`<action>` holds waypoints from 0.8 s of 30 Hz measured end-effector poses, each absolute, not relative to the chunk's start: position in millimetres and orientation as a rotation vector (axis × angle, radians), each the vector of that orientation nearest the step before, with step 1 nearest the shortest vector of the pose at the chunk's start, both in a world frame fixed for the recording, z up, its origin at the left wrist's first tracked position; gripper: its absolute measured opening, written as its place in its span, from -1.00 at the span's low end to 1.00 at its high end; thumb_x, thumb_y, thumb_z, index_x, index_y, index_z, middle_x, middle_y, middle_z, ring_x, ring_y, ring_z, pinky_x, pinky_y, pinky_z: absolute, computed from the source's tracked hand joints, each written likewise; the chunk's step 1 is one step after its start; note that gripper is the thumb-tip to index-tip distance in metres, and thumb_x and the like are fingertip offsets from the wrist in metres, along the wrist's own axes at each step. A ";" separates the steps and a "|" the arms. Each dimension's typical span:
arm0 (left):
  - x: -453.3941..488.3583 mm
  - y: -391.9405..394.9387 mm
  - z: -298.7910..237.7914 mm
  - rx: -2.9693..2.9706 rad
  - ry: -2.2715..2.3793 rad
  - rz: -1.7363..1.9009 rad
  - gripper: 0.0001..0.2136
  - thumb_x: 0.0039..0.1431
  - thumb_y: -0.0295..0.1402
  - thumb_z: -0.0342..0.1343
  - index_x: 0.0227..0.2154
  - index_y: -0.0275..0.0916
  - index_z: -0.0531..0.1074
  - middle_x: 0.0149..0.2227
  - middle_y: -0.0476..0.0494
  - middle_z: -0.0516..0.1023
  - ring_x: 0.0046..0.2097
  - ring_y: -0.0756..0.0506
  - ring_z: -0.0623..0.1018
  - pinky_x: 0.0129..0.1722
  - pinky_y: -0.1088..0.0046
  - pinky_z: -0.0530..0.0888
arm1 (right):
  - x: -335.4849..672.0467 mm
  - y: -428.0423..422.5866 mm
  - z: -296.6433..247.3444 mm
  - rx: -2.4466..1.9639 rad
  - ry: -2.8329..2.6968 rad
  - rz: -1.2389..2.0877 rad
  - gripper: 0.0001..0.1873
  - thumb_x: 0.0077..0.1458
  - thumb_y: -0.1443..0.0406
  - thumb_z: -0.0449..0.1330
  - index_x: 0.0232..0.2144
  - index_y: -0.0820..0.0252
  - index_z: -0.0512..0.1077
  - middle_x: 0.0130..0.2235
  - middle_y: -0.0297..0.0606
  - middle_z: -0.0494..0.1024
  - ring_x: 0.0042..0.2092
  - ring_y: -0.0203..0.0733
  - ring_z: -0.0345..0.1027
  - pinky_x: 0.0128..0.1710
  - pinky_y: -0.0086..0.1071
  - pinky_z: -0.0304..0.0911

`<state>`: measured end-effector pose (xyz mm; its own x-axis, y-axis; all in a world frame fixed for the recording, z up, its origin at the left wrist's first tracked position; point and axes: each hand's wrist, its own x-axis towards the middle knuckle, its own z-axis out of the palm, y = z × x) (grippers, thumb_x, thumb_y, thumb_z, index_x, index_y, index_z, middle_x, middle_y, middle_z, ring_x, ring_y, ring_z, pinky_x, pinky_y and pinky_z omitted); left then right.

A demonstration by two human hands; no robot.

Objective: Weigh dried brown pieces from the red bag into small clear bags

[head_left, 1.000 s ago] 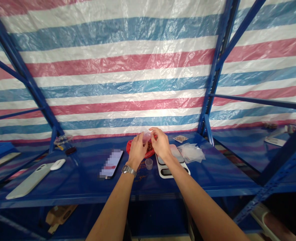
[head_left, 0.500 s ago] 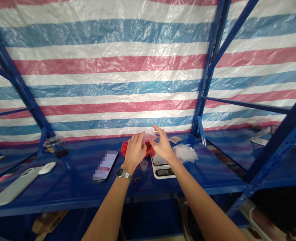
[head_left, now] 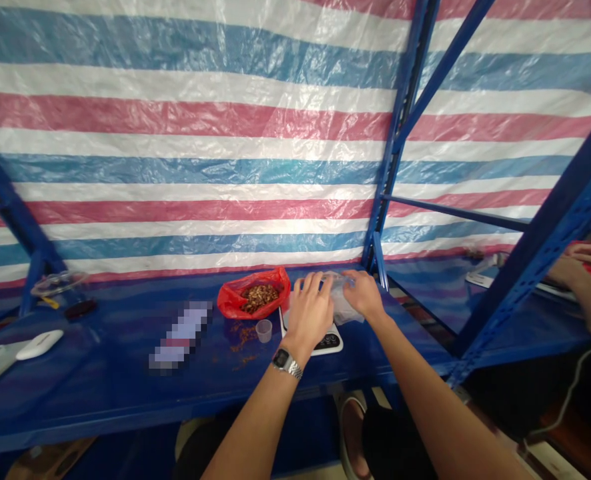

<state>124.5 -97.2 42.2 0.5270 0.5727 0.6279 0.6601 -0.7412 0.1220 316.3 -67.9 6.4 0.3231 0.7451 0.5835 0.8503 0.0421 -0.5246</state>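
Note:
My left hand [head_left: 311,308], with a metal wristwatch [head_left: 287,362] on its wrist, is above the white kitchen scale [head_left: 331,344] and hides much of it. Its fingers curl at one edge of a clear plastic bag [head_left: 340,300]. On the other side, my right hand [head_left: 365,293] has its fingers closed on the same bag. Left of the scale lies an open red plastic bag [head_left: 229,304] holding small brown dried pieces [head_left: 259,297]. A small clear plastic cup [head_left: 264,331] stands in front of it.
Brown crumbs [head_left: 243,337] lie on the blue shelf [head_left: 125,373]. A phone [head_left: 183,333] is left of them; a white mouse-shaped object [head_left: 40,345] and a clear lidded cup [head_left: 70,293] sit farther left. Blue posts [head_left: 393,147] frame the space. Another person's arms [head_left: 588,287] show at right.
Both hands have moved right, from the red bag to over the scale, and now hold the clear bag between them. The red bag's contents are uncovered. The view has turned right.

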 end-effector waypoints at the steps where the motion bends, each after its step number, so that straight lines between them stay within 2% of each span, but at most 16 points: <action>1: 134.5 -98.0 38.1 -2.654 -1.060 -0.980 -0.58 0.40 -0.42 -0.10 0.25 -0.27 0.36 0.29 -0.36 0.43 0.31 -0.32 0.37 0.30 -0.02 0.25 | 321.8 -71.7 -1.0 -1.830 -1.494 -0.185 -0.57 0.03 0.41 0.16 -0.07 0.13 0.64 -0.07 -0.01 0.62 0.01 0.10 0.45 0.10 -0.04 0.31; 5: 167.0 -97.4 23.0 -2.781 -1.105 -0.786 -0.64 0.44 -0.35 -0.13 0.06 -0.32 0.53 0.05 -0.41 0.62 0.14 -0.31 0.54 0.29 -0.08 0.25 | 333.3 -82.0 -23.5 -2.018 -1.672 -0.178 -0.60 0.04 0.39 0.23 -0.08 0.05 0.67 -0.01 0.04 0.55 0.08 0.23 0.34 0.07 0.05 0.25; 9: 182.5 -91.9 13.0 -2.847 -1.182 -0.630 -0.60 0.43 -0.38 -0.13 -0.28 -0.35 0.64 -0.27 -0.43 0.68 -0.14 -0.29 0.64 0.28 -0.17 0.22 | 353.5 -68.8 -19.4 -1.948 -1.678 -0.099 -0.64 -0.03 0.36 0.29 -0.17 -0.06 0.69 -0.04 -0.10 0.58 0.09 0.19 0.33 0.13 0.08 0.21; 11: 184.6 -88.2 9.3 -2.833 -1.159 -0.649 -0.66 0.36 -0.40 -0.03 -0.37 -0.32 0.65 -0.34 -0.40 0.67 -0.14 -0.31 0.63 0.33 -0.22 0.13 | 362.0 -53.7 -10.4 -1.895 -1.584 -0.107 -0.62 -0.05 0.34 0.30 -0.15 -0.08 0.70 -0.06 -0.15 0.62 0.06 0.16 0.36 0.13 0.08 0.23; 14: 183.7 -83.7 5.2 -2.812 -1.118 -0.690 -0.75 0.28 -0.41 0.06 -0.37 -0.25 0.66 -0.31 -0.38 0.68 0.02 -0.39 0.56 0.36 -0.27 0.04 | 359.3 -28.7 -3.9 -1.702 -1.595 -0.234 -0.72 0.08 0.26 0.25 -0.17 -0.07 0.69 -0.06 -0.21 0.65 0.07 0.10 0.38 0.15 0.08 0.24; 16: 181.2 -82.6 4.0 -2.823 -1.110 -0.706 -0.75 0.28 -0.41 0.05 -0.26 -0.24 0.67 -0.17 -0.42 0.69 0.14 -0.43 0.48 0.36 -0.30 0.04 | 348.8 -15.1 -9.1 -1.667 -1.735 -0.179 -0.83 0.11 0.18 0.27 -0.31 -0.06 0.69 -0.10 -0.24 0.68 0.06 0.07 0.40 0.17 0.10 0.24; 19: 175.4 -83.9 4.9 -2.827 -1.142 -0.695 -0.66 0.37 -0.37 -0.05 -0.07 -0.29 0.65 0.05 -0.50 0.61 0.27 -0.46 0.37 0.35 -0.29 0.09 | 333.5 -4.1 -22.9 -1.652 -1.840 -0.063 -0.82 0.12 0.20 0.27 -0.44 0.03 0.66 -0.20 -0.23 0.70 0.02 0.02 0.46 0.19 0.07 0.27; 24: 165.8 -90.1 12.7 -2.819 -1.201 -0.697 -0.56 0.46 -0.26 -0.18 -0.08 -0.29 0.63 -0.02 -0.47 0.61 0.26 -0.44 0.35 0.31 -0.20 0.21 | 330.8 -11.3 -17.3 -1.613 -1.562 -0.015 -0.78 0.17 0.24 0.21 -0.25 0.04 0.67 -0.04 -0.19 0.69 0.05 0.04 0.52 0.19 0.06 0.30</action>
